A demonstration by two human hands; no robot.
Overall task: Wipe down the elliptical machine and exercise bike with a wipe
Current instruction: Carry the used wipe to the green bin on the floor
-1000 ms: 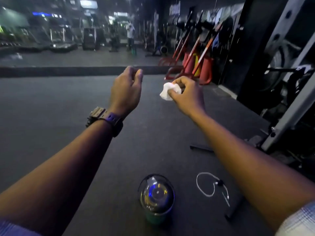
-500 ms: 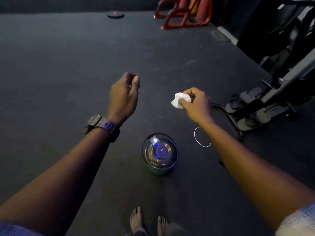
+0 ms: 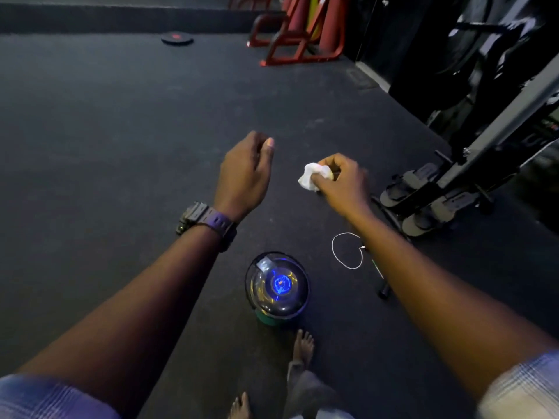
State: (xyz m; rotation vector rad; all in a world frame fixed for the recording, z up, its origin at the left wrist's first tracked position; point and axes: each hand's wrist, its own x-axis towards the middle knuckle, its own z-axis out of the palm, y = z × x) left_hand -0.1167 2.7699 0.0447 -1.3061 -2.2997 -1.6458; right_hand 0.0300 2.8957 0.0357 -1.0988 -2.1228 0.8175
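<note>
A crumpled white wipe (image 3: 313, 176) is pinched between the thumb and curled fingers of the right hand (image 3: 341, 182), just right of the middle of the frame and held in the air above the dark floor (image 3: 106, 146). The left hand (image 3: 245, 173) is raised beside it, a little apart, with its fingers loosely curled and nothing held; a watch (image 3: 205, 220) is worn on that wrist.

At the right edge of the frame part of an exercise machine (image 3: 472, 158) is seen: a slanted grey bar and, lower down, two black pedals (image 3: 414, 204) close to the floor. Whether this is the elliptical or the bike cannot be told from what is shown. The wipe is held near it but well clear of any of its surfaces.

On the floor at lower centre a round container with a clear domed lid (image 3: 278, 285) is stood, lit blue inside, and a thin white cord (image 3: 346, 251) is looped to its right. Red frames (image 3: 302, 28) are stacked at the upper middle.

As far as can be judged, wiping is not under way at this moment: no machine is touched by either hand. What has already been cleaned cannot be told, so both machines are best treated as left to do, with the nearby pedals and bar the likeliest place to begin.
</note>
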